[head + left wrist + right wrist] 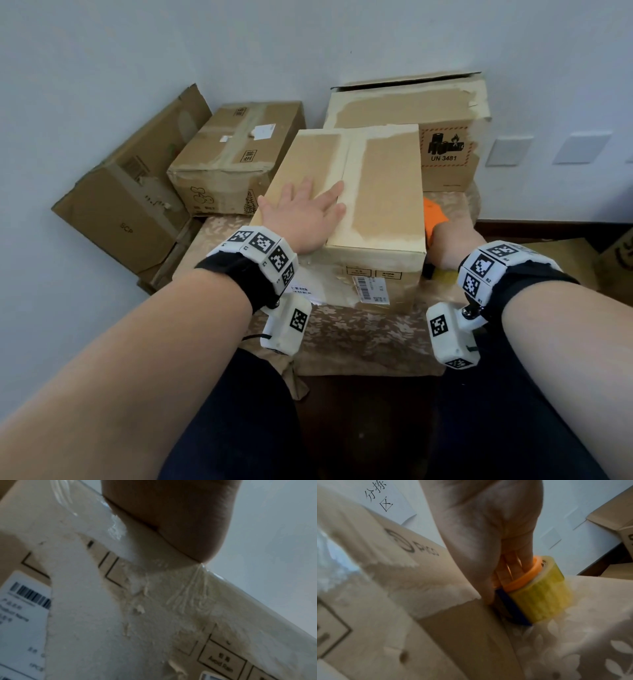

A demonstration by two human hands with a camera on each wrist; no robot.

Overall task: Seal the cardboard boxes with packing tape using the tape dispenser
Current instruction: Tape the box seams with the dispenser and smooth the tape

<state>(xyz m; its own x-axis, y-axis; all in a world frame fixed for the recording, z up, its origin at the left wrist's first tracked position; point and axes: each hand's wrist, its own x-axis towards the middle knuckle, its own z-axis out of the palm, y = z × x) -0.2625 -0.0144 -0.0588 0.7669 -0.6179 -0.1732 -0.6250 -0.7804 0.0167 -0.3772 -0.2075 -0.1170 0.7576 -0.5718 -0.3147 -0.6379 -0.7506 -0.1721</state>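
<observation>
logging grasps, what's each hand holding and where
Right hand grips the tape dispenser, fingers through its orange core. Left hand holds nothing, flat on the box.

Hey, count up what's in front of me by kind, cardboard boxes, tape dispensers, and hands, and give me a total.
Cardboard boxes: 4 in the head view, front box, hazard-label box, taped box, leaning box; another at the right edge is too cropped to count.
Tape dispensers: 1, tape dispenser.
Hands: 2, left hand, right hand.
Total: 7

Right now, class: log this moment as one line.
left hand: flat on box | right hand: grips tape dispenser beside box | seam: untaped
</observation>
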